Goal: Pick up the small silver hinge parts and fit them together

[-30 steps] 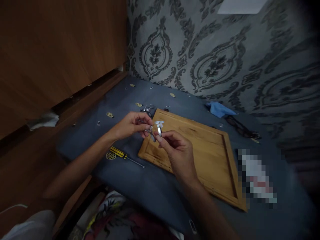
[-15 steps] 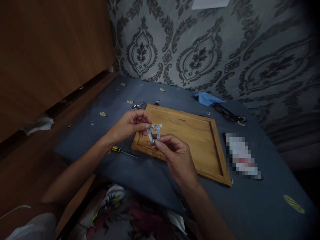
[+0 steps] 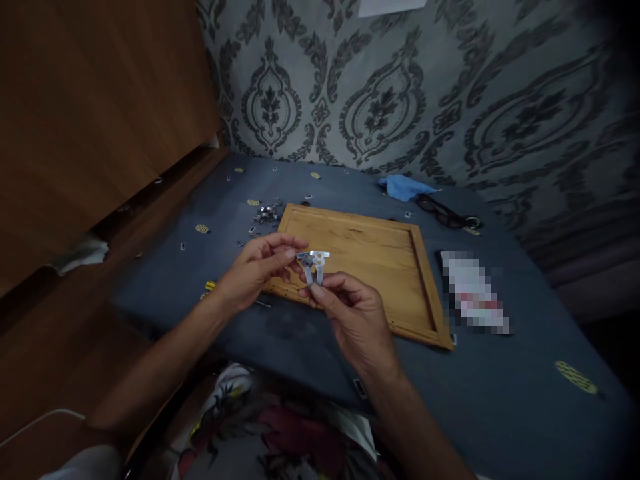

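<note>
Two small T-shaped metal brackets (image 3: 319,261) with holes are held side by side above a wooden panel with a raised frame (image 3: 370,253). My right hand (image 3: 357,320) pinches their narrow lower ends between thumb and fingers. My left hand (image 3: 255,270) has its thumb and fingers closed on the upper left end of the left-hand bracket. Below my left wrist, a screwdriver with a yellow handle (image 3: 211,285) lies on the table, mostly covered by the hand. A pile of small metal hardware (image 3: 267,213) lies behind my left hand.
A dark blue patterned cloth (image 3: 165,280) covers the table. At the back right lie a blue cloth (image 3: 406,187) and dark-framed glasses (image 3: 443,213). A blurred white packet (image 3: 473,290) sits right of the panel. A wooden cabinet (image 3: 100,120) stands left; a patterned wall (image 3: 320,80) rises behind.
The two brackets have come closer together, their lower ends now nearly meeting. My left hand has lowered slightly, uncovering more of the hardware pile and covering more of the screwdriver. The view has shifted slightly.
</note>
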### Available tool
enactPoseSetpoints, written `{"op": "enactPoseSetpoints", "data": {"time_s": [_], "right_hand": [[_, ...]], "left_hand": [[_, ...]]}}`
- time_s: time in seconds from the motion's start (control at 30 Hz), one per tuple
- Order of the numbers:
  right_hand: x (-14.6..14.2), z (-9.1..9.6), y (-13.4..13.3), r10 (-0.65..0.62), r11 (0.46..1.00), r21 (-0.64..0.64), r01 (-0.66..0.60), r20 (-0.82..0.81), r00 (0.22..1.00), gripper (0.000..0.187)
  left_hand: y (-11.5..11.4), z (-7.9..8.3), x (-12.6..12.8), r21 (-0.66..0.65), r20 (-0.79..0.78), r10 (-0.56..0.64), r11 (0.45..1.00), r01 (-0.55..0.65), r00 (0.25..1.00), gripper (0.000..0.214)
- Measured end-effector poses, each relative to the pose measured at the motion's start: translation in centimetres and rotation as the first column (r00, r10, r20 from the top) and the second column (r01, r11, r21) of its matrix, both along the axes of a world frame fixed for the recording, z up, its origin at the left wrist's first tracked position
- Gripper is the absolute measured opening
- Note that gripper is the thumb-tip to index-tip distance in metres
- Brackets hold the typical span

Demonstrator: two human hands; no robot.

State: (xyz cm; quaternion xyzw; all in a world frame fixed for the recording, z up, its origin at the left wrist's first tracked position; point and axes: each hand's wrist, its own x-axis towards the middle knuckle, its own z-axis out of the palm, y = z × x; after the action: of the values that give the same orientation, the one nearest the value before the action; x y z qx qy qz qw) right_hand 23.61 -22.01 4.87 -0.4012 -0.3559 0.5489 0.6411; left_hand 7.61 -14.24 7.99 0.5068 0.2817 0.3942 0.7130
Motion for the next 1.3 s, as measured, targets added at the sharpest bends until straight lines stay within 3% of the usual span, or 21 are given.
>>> {"op": "enactPoseSetpoints", "data": {"time_s": [0.3, 0.6, 0.8, 1.0, 1.3], "right_hand": [[-0.7, -0.4, -0.3, -0.047, 0.998, 0.049, 0.046, 0.03, 0.998, 0.032], [-1.5, -0.5, -0.6, -0.155, 0.987, 0.071, 0.146, 0.151, 0.976, 0.024], [-2.2, -0.6, 0.0, -0.134, 0.991, 0.042, 0.129, 0.17, 0.976, 0.028], [-2.9, -1.0, 0.5, -0.099, 0.995, 0.003, 0.1, 0.165, 0.981, 0.029], [-3.2, -1.6, 1.0, -0.084, 0.995, -0.03, 0.09, 0.163, 0.983, 0.028]], "left_hand": [[-2.6, -1.1, 1.5, -0.043, -0.055, 0.074, 0.996, -0.076, 0.996, 0.042], [-1.5, -0.7, -0.1, 0.1, -0.14, 0.145, 0.986, -0.131, 0.98, 0.037], [-0.6, -1.1, -1.8, 0.154, -0.203, 0.188, 0.975, -0.158, 0.961, 0.021], [-0.3, -1.9, -2.3, 0.104, -0.198, 0.175, 0.982, -0.157, 0.964, 0.027], [0.4, -2.9, -2.7, -0.072, -0.17, 0.087, 0.992, -0.1, 0.982, 0.044]]}}
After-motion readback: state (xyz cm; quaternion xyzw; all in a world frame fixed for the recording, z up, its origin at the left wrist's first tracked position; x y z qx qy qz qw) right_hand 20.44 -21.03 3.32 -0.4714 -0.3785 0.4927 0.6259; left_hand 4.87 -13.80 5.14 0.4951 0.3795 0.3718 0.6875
